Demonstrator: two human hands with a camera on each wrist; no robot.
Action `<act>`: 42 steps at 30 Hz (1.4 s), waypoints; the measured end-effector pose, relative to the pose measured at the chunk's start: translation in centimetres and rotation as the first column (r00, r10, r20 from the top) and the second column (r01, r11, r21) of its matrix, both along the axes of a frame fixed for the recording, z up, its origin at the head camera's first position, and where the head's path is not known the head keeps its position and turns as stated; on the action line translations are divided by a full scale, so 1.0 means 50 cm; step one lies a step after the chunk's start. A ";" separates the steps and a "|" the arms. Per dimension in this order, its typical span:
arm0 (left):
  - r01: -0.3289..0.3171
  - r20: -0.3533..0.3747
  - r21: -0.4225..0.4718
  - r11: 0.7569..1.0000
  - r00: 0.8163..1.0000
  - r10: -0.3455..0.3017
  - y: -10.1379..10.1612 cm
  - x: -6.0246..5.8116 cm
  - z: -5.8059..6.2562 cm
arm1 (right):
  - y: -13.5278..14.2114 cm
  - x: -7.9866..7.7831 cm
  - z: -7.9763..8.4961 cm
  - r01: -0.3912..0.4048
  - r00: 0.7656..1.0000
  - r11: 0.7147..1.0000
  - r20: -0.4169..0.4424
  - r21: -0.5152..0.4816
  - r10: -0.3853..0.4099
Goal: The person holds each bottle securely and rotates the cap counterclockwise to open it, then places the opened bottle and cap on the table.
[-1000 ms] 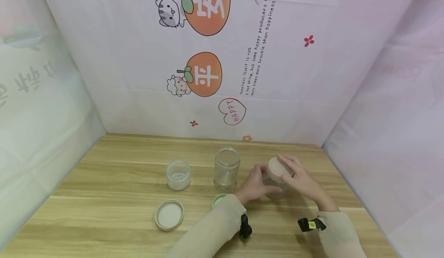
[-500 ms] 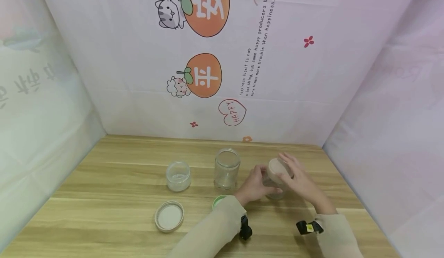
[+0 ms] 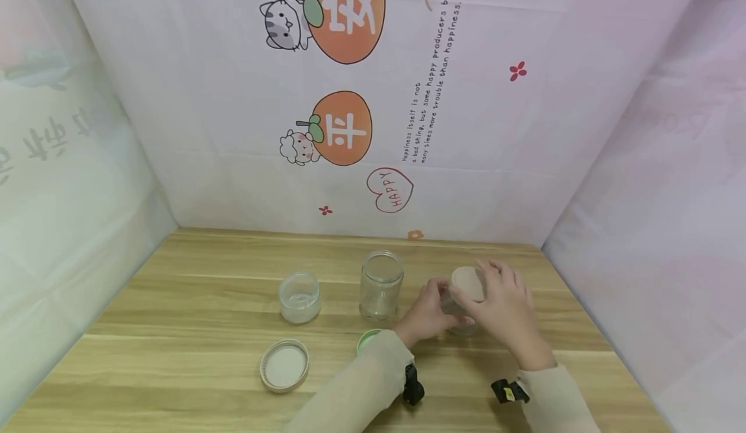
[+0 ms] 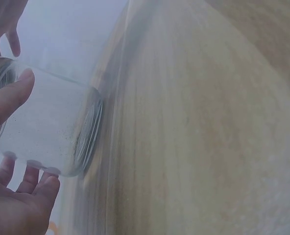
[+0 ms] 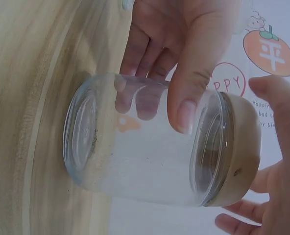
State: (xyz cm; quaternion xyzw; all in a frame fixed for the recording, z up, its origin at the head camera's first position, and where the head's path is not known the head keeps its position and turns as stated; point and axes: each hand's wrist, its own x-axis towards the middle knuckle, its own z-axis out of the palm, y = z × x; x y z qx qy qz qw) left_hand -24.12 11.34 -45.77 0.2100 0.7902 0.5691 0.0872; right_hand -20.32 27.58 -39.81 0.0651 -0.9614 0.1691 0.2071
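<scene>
A glass jar point(image 5: 145, 152) with a beige lid point(image 3: 468, 282) on its mouth stands upright at the right of the table. My left hand point(image 3: 428, 313) grips the jar's side, its thumb and fingers around the glass in the left wrist view. My right hand point(image 3: 504, 303) arches over the lid, thumb near its left edge and fingers curled round the far right side. The right wrist view shows the thumb and fingertips close about the lid's rim. A taller open glass jar point(image 3: 381, 284) stands just left of my left hand.
A short open glass jar point(image 3: 300, 298) stands further left. Nearer lies another beige lid point(image 3: 284, 366), inside up. A green-rimmed lid point(image 3: 368, 338) is partly covered by my left sleeve point(image 3: 361, 388). White printed cloth point(image 3: 466, 193) walls the table point(image 3: 175, 329) at the back and sides.
My right hand has turned clockwise about the lid, its thumb swinging left and its wrist shifting left. My left hand and the jar have stayed in place.
</scene>
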 end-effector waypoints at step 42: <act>0.024 -0.030 0.019 1.000 0.999 -0.024 0.000 -0.004 -0.005 | 0.045 -0.008 0.011 -0.351 0.918 0.906 0.106 -0.236 0.383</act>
